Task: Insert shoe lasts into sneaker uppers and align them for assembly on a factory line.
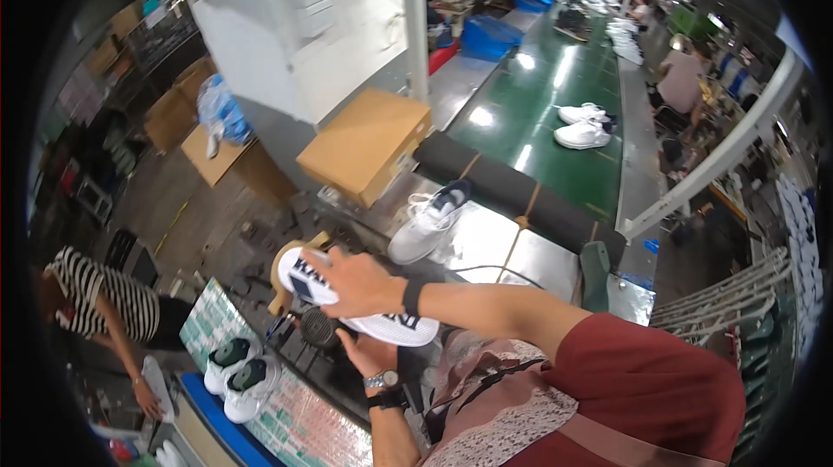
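A white shoe sole [384,326] with bold dark lettering lies across both my hands; whether a whole shoe hangs under it I cannot tell. My right hand [360,285], a black band on its wrist, reaches over from the right and presses its fingers on the sole's far-left end. Beneath the near end, my left hand [371,354], wearing a watch, holds it from below, with its fingers partly hidden. Right behind the sole's left end is a tan curved machine part [282,304]. A round dark ribbed part [318,326] sits just under the sole.
A white sneaker [425,228] stands on the metal ledge beyond my hands, beside a cardboard box [364,146]. A green conveyor belt [538,111] carries more white shoes [583,132]. A pair of shoes [247,389] sits on the patterned bench at left. A person in stripes [113,293] stands there.
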Demonstrator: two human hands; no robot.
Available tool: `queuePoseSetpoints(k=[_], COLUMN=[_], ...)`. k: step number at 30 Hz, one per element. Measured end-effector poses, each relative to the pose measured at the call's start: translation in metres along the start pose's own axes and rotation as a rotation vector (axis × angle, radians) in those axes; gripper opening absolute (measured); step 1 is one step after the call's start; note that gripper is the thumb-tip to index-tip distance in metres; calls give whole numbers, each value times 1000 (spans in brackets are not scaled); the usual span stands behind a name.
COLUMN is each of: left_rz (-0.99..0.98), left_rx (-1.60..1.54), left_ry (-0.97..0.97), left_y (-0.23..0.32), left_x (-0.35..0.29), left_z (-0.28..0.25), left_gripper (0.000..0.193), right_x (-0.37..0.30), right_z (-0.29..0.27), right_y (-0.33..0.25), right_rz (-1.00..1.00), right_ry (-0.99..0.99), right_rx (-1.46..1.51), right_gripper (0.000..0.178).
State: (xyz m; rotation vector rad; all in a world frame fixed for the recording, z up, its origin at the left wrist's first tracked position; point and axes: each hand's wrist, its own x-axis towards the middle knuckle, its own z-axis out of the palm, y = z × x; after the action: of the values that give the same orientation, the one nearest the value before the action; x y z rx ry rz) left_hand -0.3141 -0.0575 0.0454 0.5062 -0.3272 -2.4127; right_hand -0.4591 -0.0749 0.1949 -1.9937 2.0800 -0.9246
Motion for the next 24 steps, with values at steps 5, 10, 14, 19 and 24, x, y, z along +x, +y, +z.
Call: queuePoseSetpoints(k=[5,10,14,19,24], left_rz=[178,231,212,190,14], left_rx=[7,-180,-207,-134,-59], left_ry=[95,-30,-19,-3,23], left_y=[-12,-15,-14,-15,-14], left_x=[19,16,9,-1,-16], left_z=[25,56,60,74,41], left_gripper=[96,71,71,72,78], right_x=[-11,-14,-19,-30,-54], right_z=[-9,-2,-2,-8,-15], right_y=[-15,-16,-22,-20,-32], right_rz=[88,108,104,119,85], right_ry=[40,40,72,112,166], right_rx=[-66,-57,-49,-45,16], right_gripper=[97,103,106,108,107])
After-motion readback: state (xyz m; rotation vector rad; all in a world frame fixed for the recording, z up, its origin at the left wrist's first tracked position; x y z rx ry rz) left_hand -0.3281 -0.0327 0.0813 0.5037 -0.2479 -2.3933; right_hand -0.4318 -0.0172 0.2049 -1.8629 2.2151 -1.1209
